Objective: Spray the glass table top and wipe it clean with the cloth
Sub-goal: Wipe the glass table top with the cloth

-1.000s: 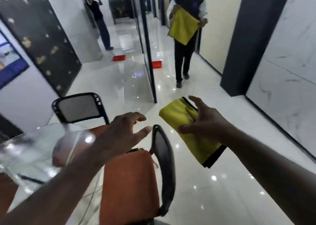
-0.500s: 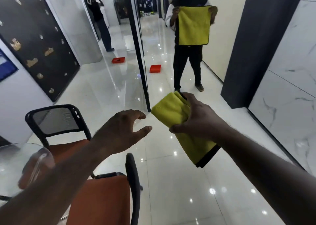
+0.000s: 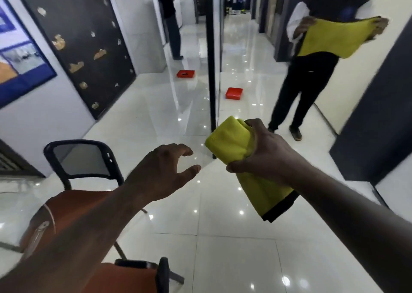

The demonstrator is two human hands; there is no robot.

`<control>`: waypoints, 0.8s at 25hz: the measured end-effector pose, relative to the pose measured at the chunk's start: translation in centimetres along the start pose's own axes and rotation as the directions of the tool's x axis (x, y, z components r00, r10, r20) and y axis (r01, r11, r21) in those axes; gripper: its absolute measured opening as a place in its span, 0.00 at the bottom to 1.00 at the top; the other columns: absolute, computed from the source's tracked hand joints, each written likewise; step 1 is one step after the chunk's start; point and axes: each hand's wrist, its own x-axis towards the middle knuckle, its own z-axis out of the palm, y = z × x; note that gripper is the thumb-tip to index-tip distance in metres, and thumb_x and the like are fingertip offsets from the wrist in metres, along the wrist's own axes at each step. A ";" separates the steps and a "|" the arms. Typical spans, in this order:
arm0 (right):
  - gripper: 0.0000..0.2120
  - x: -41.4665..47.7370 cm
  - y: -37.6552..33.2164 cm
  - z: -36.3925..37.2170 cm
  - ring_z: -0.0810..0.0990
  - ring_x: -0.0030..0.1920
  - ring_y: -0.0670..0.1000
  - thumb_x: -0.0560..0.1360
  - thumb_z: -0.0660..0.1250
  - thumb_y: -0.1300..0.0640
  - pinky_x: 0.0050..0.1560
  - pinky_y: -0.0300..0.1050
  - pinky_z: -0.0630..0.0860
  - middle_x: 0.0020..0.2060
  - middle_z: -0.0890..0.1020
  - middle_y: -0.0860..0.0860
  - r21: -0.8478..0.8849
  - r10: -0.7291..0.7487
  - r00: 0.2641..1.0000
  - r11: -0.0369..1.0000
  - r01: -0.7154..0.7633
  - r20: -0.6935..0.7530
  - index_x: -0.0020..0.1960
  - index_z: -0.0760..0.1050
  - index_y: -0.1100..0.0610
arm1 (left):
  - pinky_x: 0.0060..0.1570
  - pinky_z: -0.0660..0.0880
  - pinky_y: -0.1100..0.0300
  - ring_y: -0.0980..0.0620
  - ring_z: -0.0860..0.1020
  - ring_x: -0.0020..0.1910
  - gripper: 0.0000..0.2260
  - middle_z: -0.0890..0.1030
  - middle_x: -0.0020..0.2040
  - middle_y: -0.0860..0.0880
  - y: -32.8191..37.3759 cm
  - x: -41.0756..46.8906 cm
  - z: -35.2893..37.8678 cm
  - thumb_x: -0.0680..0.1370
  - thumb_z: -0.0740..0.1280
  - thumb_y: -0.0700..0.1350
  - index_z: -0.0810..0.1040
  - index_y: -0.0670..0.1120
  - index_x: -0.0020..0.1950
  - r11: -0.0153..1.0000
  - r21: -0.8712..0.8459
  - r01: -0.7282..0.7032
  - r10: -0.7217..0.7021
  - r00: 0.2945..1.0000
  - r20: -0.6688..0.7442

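Observation:
My right hand (image 3: pixel 265 152) is shut on a folded yellow cloth (image 3: pixel 231 143) with a black edge, held in the air over the white tiled floor. My left hand (image 3: pixel 165 170) hovers just left of it, fingers curled apart and holding nothing. The round glass table top (image 3: pixel 13 208) shows only as a clear edge at the lower left, over an orange chair seat (image 3: pixel 73 203). No spray bottle is visible.
Two black-framed orange chairs (image 3: pixel 82 161) stand at the lower left. A person (image 3: pixel 312 70) stands ahead on the right, spreading another yellow cloth. A red tray (image 3: pixel 234 93) lies on the floor beside a dark glass partition post (image 3: pixel 211 70).
The view has swung up and to the right, so the glass table has slid to the lower left edge. My right hand has closed tighter around the cloth. The person ahead now holds their cloth out sideways.

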 end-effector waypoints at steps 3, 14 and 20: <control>0.52 9.2 -0.4 2.0 0.77 0.53 0.54 0.67 0.85 0.41 0.44 0.45 0.72 0.57 0.76 0.49 0.029 -0.117 0.990 0.993 0.115 0.079 0.80 0.58 0.43 | 0.64 0.77 0.52 0.53 0.79 0.62 0.24 0.82 0.63 0.56 -3.8 3.8 0.2 0.76 0.69 0.67 0.79 0.55 0.67 0.988 0.024 0.151 -0.150 0.987 -0.050; 0.58 30.5 -13.0 17.7 0.74 0.72 0.61 0.68 0.84 0.44 0.63 0.50 0.71 0.73 0.69 0.57 0.214 -0.597 0.580 0.776 0.594 0.554 0.84 0.49 0.44 | 0.58 0.79 0.56 0.52 0.82 0.54 0.22 0.85 0.57 0.52 -14.0 3.0 -2.5 0.73 0.70 0.64 0.83 0.51 0.60 0.665 -0.066 0.744 -0.716 0.609 -0.341; 0.52 31.5 -22.6 32.5 0.74 0.74 0.63 0.70 0.82 0.40 0.70 0.56 0.74 0.79 0.63 0.56 0.256 -0.693 0.267 0.554 0.792 0.670 0.85 0.56 0.47 | 0.64 0.77 0.52 0.51 0.81 0.62 0.25 0.84 0.62 0.52 -23.2 -5.4 -1.2 0.74 0.66 0.67 0.81 0.52 0.63 0.380 -0.207 0.901 -0.883 0.288 -0.370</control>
